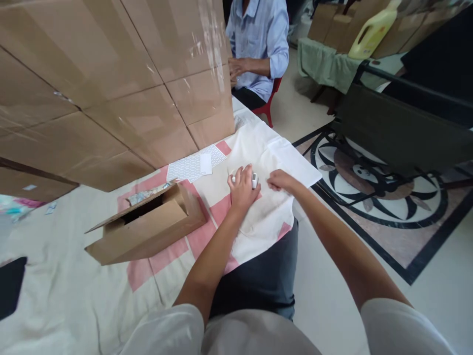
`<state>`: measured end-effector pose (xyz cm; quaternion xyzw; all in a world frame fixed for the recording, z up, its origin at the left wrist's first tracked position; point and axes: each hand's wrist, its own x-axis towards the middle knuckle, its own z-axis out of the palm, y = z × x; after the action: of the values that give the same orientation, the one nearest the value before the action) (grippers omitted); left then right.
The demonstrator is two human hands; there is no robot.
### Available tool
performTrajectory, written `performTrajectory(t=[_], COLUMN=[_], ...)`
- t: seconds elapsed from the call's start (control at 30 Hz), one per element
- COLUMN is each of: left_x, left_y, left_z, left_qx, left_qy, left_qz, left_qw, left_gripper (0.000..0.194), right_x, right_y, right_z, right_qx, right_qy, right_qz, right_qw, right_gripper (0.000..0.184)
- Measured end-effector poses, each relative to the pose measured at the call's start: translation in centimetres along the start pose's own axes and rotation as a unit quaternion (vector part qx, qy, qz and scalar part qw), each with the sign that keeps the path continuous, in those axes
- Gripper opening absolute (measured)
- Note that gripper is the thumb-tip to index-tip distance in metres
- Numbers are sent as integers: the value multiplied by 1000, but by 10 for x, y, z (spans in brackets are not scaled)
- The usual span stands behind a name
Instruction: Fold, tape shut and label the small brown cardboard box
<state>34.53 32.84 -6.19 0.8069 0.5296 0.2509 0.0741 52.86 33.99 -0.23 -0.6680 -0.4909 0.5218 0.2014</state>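
Observation:
My left hand rests on the cloth-covered table with its fingers curled over a small white block-like thing. One end of that thing shows beside my fingers; its kind is too small to tell. A little to the right, my right hand is closed low over the cloth, and whatever its fingers hold, if anything, is hidden. Behind my left hand lie a sheet of small white labels and a white card. An open cardboard box lies to the left of my left forearm.
A tall stack of taped cartons walls off the back left. Beyond the table corner a person in a blue shirt sits on a red chair. To the right stand a dark folding chair and a yellow jug.

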Motion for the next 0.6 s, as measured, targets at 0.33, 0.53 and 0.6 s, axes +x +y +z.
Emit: performTrajectory(t=[0.33, 0.53, 0.6], left_x=[0, -17, -30], left_y=[5, 3, 3], left_z=[-12, -44, -64], left_qx=[-31, -355, -396], left_qy=[-6, 53, 35], left_qz=[6, -2, 20], left_qw=[999, 933, 917], left_gripper=[67, 28, 32], right_x=[-44, -110, -129], right_y=[17, -10, -20], right_z=[-4, 20, 33], right_qx=[69, 193, 198], right_qy=[43, 8, -4], right_qz=[-53, -238, -264], right_qw=[995, 952, 944], right_gripper=[49, 55, 52])
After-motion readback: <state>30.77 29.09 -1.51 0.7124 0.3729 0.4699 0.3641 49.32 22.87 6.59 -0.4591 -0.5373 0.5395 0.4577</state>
